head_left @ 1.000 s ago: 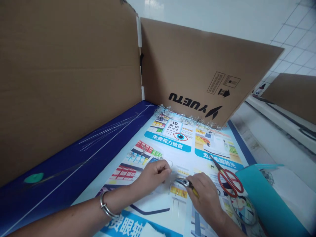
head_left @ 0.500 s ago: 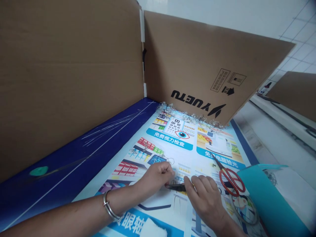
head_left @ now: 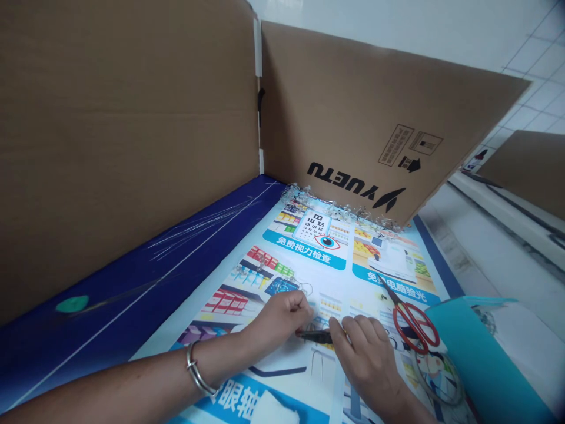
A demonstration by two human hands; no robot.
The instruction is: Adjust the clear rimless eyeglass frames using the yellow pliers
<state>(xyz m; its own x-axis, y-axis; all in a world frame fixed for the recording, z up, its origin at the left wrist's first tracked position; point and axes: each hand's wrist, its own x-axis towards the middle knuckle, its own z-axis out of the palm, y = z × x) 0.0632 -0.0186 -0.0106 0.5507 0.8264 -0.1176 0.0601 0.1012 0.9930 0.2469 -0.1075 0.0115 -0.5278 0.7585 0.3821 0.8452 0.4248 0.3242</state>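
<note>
My right hand [head_left: 368,353] is closed around a pair of pliers [head_left: 315,336], whose dark jaws point left and reach my left fingertips. With its fingers curled in a pinch, my left hand [head_left: 285,315] holds a small thin wire piece, mostly hidden by the fingers and the jaws. A bent wire [head_left: 316,365], shaped like a narrow U, lies on the printed sheet just below the pliers. Red-handled scissors [head_left: 417,330] lie to the right of my right hand, slightly open. Below them sits a coil of wire [head_left: 441,386].
Tall cardboard panels [head_left: 397,118] stand at the left and back. Twisted wire pieces [head_left: 348,213] line the back panel's foot. Straight wires [head_left: 198,229] and a green object [head_left: 73,304] lie on the blue strip. A teal folder-like holder [head_left: 472,341] is at right, a white chunk [head_left: 273,409] at the front.
The view has shifted very slightly. Both hands and the pliers keep almost the same position and grip.
</note>
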